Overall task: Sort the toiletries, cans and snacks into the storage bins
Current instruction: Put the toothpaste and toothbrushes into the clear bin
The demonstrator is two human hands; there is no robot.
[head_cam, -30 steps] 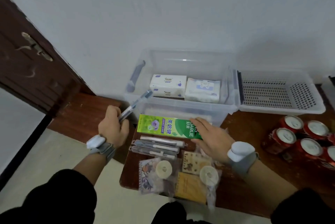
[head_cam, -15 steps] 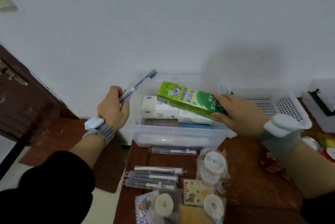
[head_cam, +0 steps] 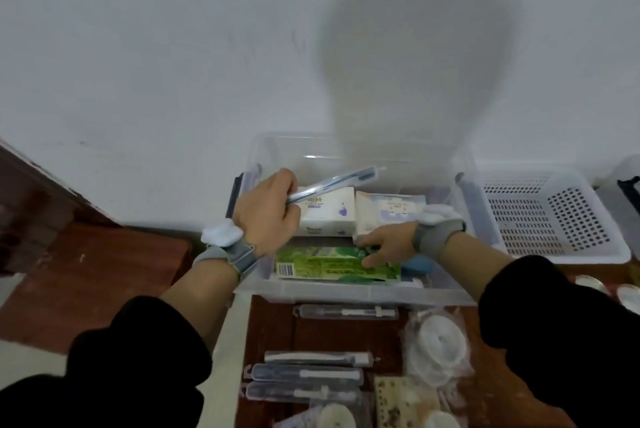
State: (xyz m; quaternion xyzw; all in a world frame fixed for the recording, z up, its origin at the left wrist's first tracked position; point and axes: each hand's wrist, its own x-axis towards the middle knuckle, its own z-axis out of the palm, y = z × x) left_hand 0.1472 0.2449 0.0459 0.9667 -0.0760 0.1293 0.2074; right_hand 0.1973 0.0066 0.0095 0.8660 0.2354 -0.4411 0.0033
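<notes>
A clear plastic bin (head_cam: 360, 293) stands at the table's far edge against the wall. Inside it lie two white tissue packs (head_cam: 329, 213) and a green toothpaste box (head_cam: 322, 266) along the near wall. My right hand (head_cam: 388, 244) reaches into the bin and grips the right part of that green box. My left hand (head_cam: 266, 213) hovers over the bin's left side, shut on a cased toothbrush (head_cam: 336, 180) that points right over the tissue packs. Several more cased toothbrushes (head_cam: 308, 374) lie on the table in front of the bin.
A white perforated basket (head_cam: 547, 216) sits to the right of the bin. Bagged round white items (head_cam: 438, 341) and a patterned snack packet (head_cam: 401, 400) lie on the brown table. Can tops (head_cam: 620, 289) show at the right edge. A dark door (head_cam: 31, 206) is at left.
My right hand has lowered the green toothpaste box from above the bin down onto its floor. My left hand moved right with the toothbrush, over the bin's left side.
</notes>
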